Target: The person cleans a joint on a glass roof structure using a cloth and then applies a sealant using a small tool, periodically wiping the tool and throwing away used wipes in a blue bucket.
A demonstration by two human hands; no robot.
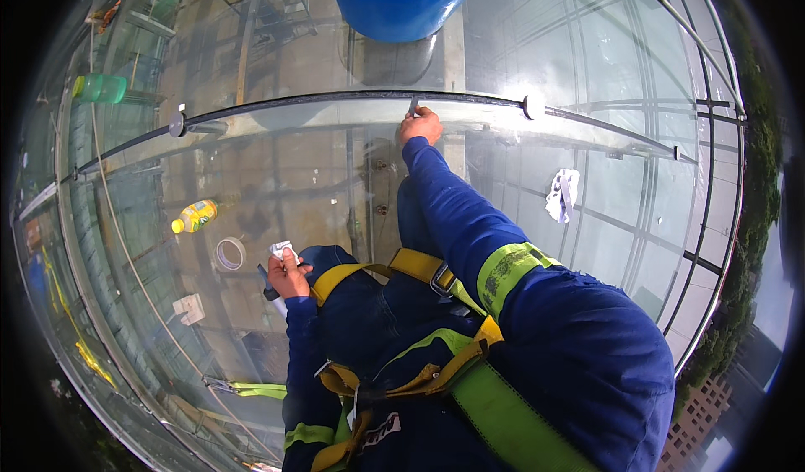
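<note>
Stretched forward, my right hand (423, 126) pinches a small, thin flat tool (413, 106), perhaps a blade or scraper. The tool's tip meets the dark seam (352, 95) between the glass panels. Down by my thigh, my left hand (288, 277) is closed around a crumpled white wipe (282, 250), which could be paper or cloth. A dark and pale narrow object (273, 292) shows beside that hand; whether I hold it too is unclear. Left of the wipe, a roll of tape (231, 241) lies on the glass.
Beyond the seam stands a blue bucket (402, 7). Round metal discs (177, 124) sit along the seam. A yellow bottle (194, 216) and a green bottle (101, 88) lie at left, near a rope (126, 246). At right are a white rag (563, 195) and a metal rail (728, 279).
</note>
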